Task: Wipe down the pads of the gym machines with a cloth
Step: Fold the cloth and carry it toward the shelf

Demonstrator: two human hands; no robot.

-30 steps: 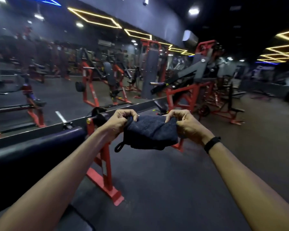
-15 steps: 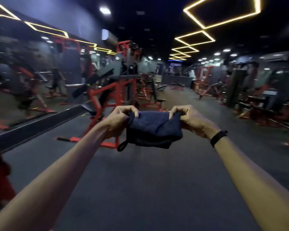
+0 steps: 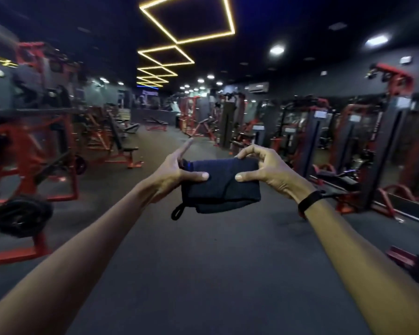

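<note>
A folded dark blue cloth (image 3: 221,187) with a small hanging loop at its lower left corner is held out in front of me at chest height. My left hand (image 3: 172,172) pinches its left edge, thumb on the front, index finger pointing straight ahead. My right hand (image 3: 264,170) pinches the right edge, thumb on the front and fingers curled over the top. A black band sits on my right wrist. No machine pad is within reach of the cloth.
A dark rubber floor aisle (image 3: 203,274) runs ahead. Red-framed machines (image 3: 34,151) with weight plates (image 3: 20,216) line the left side. Cable stations and benches (image 3: 344,151) stand along the right, with a mirror behind them.
The view has swung right, from the mirror wall and nearby pad to the open aisle. My hands have shifted from gripping the cloth's top corners to pinching its sides; the left index finger straightened.
</note>
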